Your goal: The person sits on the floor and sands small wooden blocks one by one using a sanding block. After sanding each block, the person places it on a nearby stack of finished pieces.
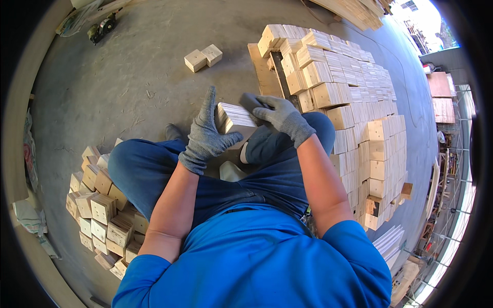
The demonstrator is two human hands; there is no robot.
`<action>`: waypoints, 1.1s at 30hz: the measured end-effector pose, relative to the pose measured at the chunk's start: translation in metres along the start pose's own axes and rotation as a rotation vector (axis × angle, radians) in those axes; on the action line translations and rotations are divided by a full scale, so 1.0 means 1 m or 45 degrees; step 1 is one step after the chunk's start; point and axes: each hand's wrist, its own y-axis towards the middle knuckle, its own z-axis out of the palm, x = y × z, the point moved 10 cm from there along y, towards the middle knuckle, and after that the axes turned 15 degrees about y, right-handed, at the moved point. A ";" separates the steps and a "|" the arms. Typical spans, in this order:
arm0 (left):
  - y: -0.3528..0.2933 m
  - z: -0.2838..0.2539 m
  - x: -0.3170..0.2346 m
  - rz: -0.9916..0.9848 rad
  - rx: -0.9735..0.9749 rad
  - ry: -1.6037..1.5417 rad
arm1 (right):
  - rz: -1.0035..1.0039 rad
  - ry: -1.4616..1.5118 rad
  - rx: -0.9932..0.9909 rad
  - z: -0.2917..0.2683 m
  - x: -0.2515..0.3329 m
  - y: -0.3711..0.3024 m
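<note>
A pale plywood block (236, 123) with striped, layered edges sits between my knees, in front of me. My left hand (205, 133), in a grey knit glove, is at its left side with fingers stretched out and thumb spread; whether the palm presses on it I cannot tell. In the same kind of glove, my right hand (281, 115) grips a dark grey oblong pad (251, 104), its outline smeared by motion, at the upper right corner of the block. What the plywood block rests on is mostly hidden by my hands and legs.
Stacked plywood blocks (359, 77) stand on a pallet at my right. A loose heap of blocks (104, 208) lies at my left. Two blocks (203, 57) sit on the concrete floor (138, 66) ahead. A dark power tool (101, 28) lies at the far left.
</note>
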 end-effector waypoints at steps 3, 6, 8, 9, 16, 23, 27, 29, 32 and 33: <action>0.005 -0.012 -0.004 -0.013 -0.095 -0.067 | 0.110 -0.294 -0.172 -0.022 -0.031 -0.017; 0.007 -0.014 0.010 -0.130 -0.158 -0.226 | -0.041 0.292 -0.249 -0.016 -0.051 -0.025; 0.005 -0.006 0.027 -0.250 -0.207 -0.384 | 0.023 0.827 -0.324 -0.002 -0.066 -0.034; 0.004 -0.006 0.033 -0.254 -0.240 -0.243 | 0.098 1.107 -0.360 0.010 -0.077 -0.039; -0.002 0.005 0.061 -0.532 -0.200 0.036 | 0.209 1.474 -0.400 0.062 -0.096 -0.037; 0.000 0.000 0.045 -0.647 -0.035 -0.913 | 0.393 1.762 -0.452 0.067 -0.131 -0.025; 0.002 0.018 0.065 -0.645 0.000 -0.707 | 0.422 1.816 -0.275 0.091 -0.127 -0.021; 0.004 0.011 0.072 -0.607 -0.023 -0.356 | 0.621 1.767 -0.400 0.099 -0.132 -0.027; 0.005 0.027 0.098 -0.641 -0.033 -0.377 | 0.236 1.299 -0.305 0.075 -0.171 -0.011; -0.001 0.029 0.111 -0.699 -0.056 -0.468 | 0.424 1.556 -0.368 0.083 -0.151 -0.017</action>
